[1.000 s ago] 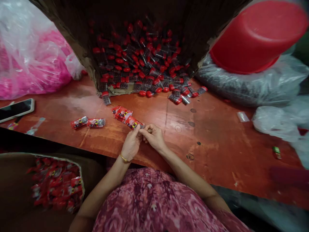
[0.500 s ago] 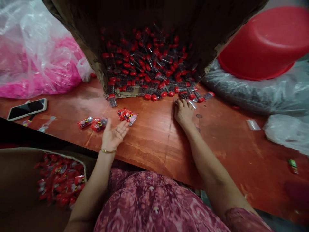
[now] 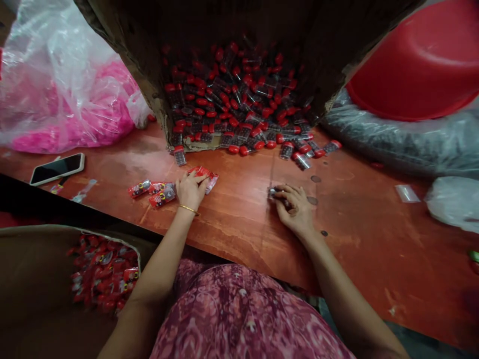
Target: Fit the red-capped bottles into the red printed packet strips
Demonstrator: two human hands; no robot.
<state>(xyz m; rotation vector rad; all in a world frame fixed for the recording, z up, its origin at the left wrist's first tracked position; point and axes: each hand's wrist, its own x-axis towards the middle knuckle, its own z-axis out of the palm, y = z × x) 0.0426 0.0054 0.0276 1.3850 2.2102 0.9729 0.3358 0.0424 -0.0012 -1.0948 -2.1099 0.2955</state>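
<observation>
Two hands at work on a red-brown surface (image 3: 232,219).
Nearest, a box of red packets (image 3: 103,276) sits low at the left. The left hand (image 3: 190,188) presses fingers down on a small stack of red sachets (image 3: 205,175); the right hand (image 3: 295,207) curls its grip around a small vial (image 3: 272,192). Beyond, red-capped vials (image 3: 239,107) spill from a tipped carton (image 3: 157,94).

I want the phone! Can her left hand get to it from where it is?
Probably yes. The left hand rests on the red packets, and the phone lies further left on the same table with only small packets between.
</observation>
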